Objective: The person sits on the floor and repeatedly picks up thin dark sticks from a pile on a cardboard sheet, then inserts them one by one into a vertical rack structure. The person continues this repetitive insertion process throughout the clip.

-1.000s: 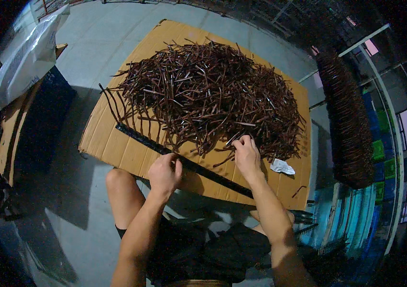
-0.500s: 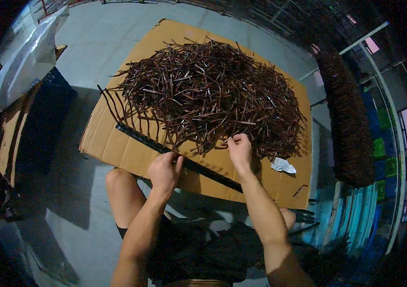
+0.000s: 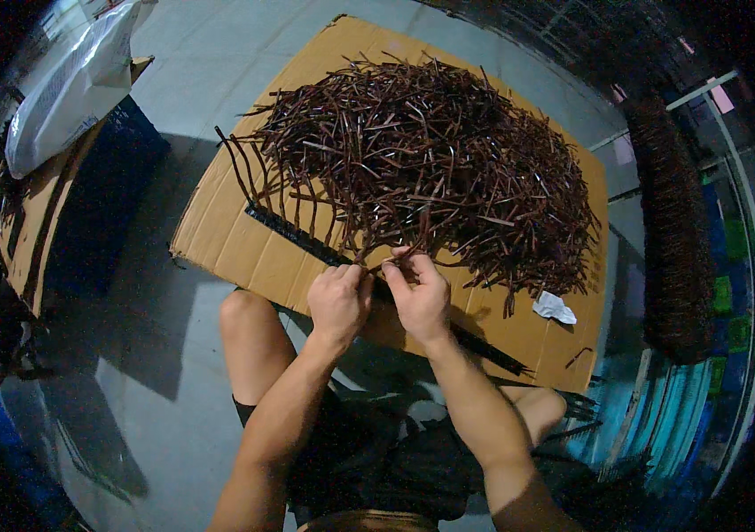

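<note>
A long, narrow black bar (image 3: 293, 238) lies aslant along the near side of a cardboard sheet (image 3: 222, 239). Several dark brown strips (image 3: 249, 173) stand out from its far left stretch. My left hand (image 3: 340, 306) is closed over the middle of the bar, fingertips pressed together at its edge. Right beside it, my right hand (image 3: 419, 297) pinches the end of a thin brown strip, its fingertips almost meeting the left ones. The exact contact is hidden by the fingers. A large heap of loose brown strips (image 3: 448, 160) covers the cardboard beyond both hands.
A crumpled white scrap (image 3: 555, 308) and a small bent dark piece (image 3: 578, 357) lie at the cardboard's right. A white plastic bag (image 3: 71, 97) rests on a box at the left. On the right stand a bristly brown bundle (image 3: 674, 239) and a metal frame (image 3: 754, 230).
My right hand has come left from the heap's edge to the left hand, bringing a brown strip to the bar. The whole view has shifted slightly.
</note>
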`<state>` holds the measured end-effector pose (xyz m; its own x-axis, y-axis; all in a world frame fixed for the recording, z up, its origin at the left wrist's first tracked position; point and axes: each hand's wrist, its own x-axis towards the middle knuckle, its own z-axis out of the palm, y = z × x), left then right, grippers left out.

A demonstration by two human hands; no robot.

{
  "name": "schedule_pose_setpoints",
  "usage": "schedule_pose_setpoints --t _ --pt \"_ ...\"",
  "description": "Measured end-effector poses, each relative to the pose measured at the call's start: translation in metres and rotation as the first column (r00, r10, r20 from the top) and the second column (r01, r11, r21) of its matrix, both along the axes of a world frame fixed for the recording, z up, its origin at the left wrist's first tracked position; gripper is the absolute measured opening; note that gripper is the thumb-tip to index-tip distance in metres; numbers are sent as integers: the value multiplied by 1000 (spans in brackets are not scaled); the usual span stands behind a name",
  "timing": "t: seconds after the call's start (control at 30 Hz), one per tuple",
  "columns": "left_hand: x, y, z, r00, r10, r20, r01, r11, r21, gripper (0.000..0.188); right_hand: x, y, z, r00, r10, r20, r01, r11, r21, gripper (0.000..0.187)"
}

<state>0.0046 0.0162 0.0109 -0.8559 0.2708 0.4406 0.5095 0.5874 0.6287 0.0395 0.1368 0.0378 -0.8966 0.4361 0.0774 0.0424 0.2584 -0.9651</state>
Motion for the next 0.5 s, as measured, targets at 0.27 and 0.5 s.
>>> schedule_pose_setpoints --t 0.27,0.5 --pt "1 1 2 999 -1 41 3 999 -37 12 0 4 -18 996 55 -65 -51 997 58 13" --pt "3 1 1 1000 8 25 -8 1000 -29 11 1 4 -19 996 23 -87 -28 998 -56 14"
